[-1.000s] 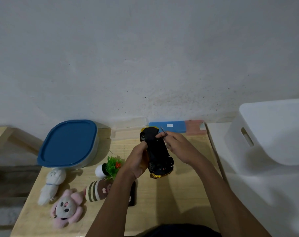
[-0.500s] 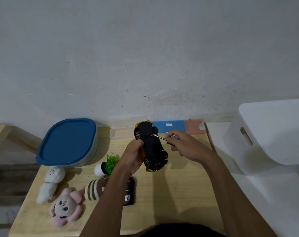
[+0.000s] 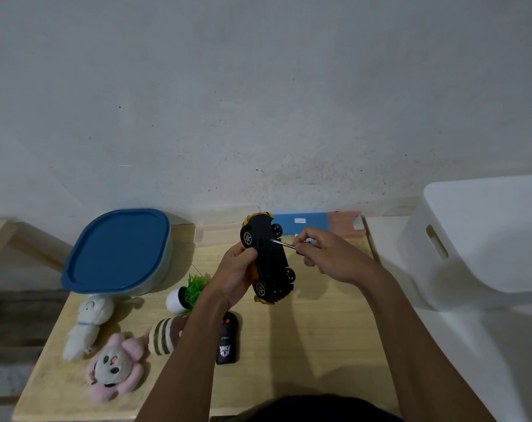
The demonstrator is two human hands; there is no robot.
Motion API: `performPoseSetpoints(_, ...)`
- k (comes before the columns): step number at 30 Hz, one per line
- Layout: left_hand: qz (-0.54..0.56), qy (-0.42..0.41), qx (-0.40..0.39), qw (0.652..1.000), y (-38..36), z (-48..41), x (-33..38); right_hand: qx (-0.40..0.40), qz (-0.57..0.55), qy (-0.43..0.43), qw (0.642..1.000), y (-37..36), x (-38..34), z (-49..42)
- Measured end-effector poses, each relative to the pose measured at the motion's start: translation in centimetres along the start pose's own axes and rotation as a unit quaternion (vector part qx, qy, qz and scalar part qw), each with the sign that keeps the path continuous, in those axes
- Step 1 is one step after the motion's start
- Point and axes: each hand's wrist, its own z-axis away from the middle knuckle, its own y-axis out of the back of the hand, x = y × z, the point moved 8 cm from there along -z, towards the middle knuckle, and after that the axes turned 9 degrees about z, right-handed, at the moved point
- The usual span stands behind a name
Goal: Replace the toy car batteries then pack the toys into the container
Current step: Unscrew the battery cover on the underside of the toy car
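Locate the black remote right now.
Head view, lower centre: the black remote lies on the table, right of the striped plush and nearer the person than the toy car gripped by the left hand.

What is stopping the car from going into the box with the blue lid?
The blue lid is on the container, covering its opening. The toy car is held in the left hand, the right hand holding a screwdriver to its underside. Nothing else visible lies between them.
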Motion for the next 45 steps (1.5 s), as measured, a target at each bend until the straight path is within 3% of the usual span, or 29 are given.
performPoseSetpoints(13, -0.105, -0.037, -0.013, 0.994, -0.2, 0.6, 2.5, 0.012, 0.153, 0.007, 0.988, 2.3, -3.0, -0.2)
performPoseSetpoints(17, -0.137, -0.053, -0.014, 0.989, -0.1, 0.7, 3.6, 0.002, 0.143, -0.002, 0.99, 3.2, -3.0, 0.0)
performPoseSetpoints(27, -0.163, -0.073, -0.018, 0.984, -0.2, 1.6, 4.9, 0.082, 0.118, 0.06, 0.988, 4.4, -4.4, 0.8)
performPoseSetpoints(35, -0.186, -0.098, -0.013, 0.978, -0.1, 1.9, 5.8, 0.025, 0.173, 0.008, 0.985, 3.1, -4.1, 0.7)
performPoseSetpoints(41, -0.179, -0.102, -0.006, 0.979, 0.1, 2.3, 6.0, 0.111, 0.257, 0.044, 0.959, 4.4, -5.7, 1.4)
performPoseSetpoints(45, -0.185, -0.1, -0.012, 0.978, 0.0, 2.4, 5.9, 0.105, 0.276, 0.048, 0.954, 4.2, -5.9, 1.7)
